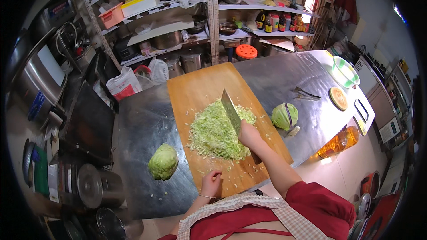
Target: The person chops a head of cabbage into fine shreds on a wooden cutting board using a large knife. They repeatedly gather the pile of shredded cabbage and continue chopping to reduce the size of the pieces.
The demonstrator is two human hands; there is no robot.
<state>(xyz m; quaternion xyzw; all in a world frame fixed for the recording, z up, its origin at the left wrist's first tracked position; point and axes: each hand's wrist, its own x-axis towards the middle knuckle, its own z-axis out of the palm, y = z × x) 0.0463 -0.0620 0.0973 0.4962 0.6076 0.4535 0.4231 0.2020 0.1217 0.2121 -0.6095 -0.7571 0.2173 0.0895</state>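
Note:
A cleaver (231,110) stands with its broad blade on edge over a heap of finely chopped cabbage (213,133). My right hand (249,135) grips it by the handle, which is mostly hidden under the fingers. The heap covers the middle of a wooden cutting board (200,81), with small scraps scattered around it. My left hand (211,182) rests at the board's near edge, fingers curled in and nothing visible in them. Left of the board lies a pale green cabbage (163,161). On the right sits another cabbage (284,116) with a dark band around it.
The board lies across a stainless steel table (146,116). Toward its right end are metal tongs (307,94), a round cut item (338,99), a green-and-white basin (345,72) and a white cutting board (364,117). An oil jug (338,141) stands beyond the right edge. Shelves (260,6) line the back.

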